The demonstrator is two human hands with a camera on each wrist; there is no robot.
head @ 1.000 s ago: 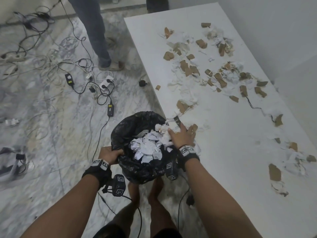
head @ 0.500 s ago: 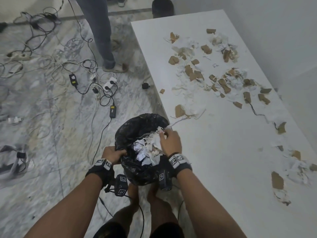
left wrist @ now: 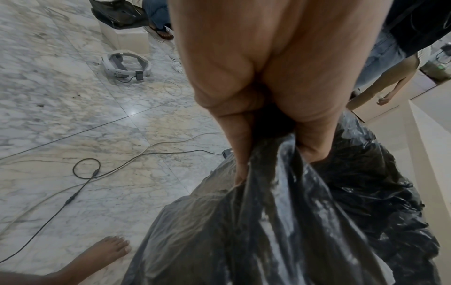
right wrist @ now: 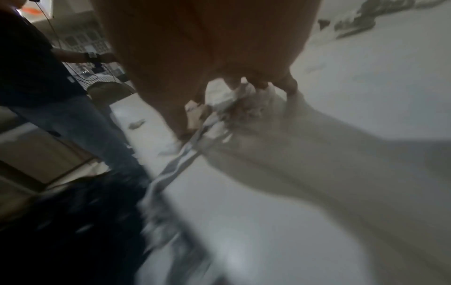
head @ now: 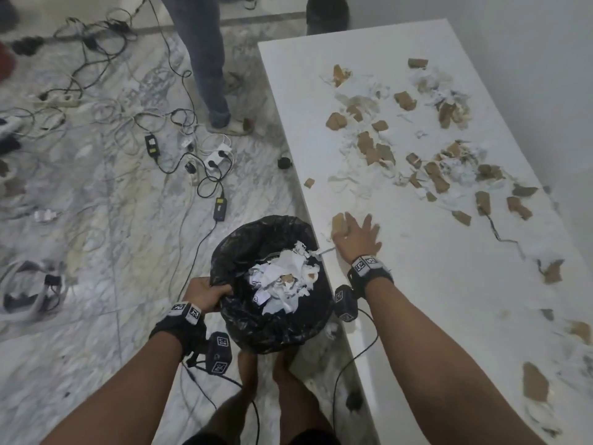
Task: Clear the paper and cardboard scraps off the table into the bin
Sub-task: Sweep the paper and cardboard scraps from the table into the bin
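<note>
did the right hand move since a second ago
Yes. The right hand has left the bin mouth and gone out over the table, now flat on scraps near its edge.

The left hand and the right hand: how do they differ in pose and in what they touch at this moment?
The left hand is curled and grips the rim of the black bin bag; the right hand lies with spread fingers on the table. The left hand is over the floor; the right hand covers paper and cardboard scraps near the table edge. Both wear a black wrist strap.

Head view looks steeply down; wrist views close along fingers; all share bag (head: 256, 239).
</note>
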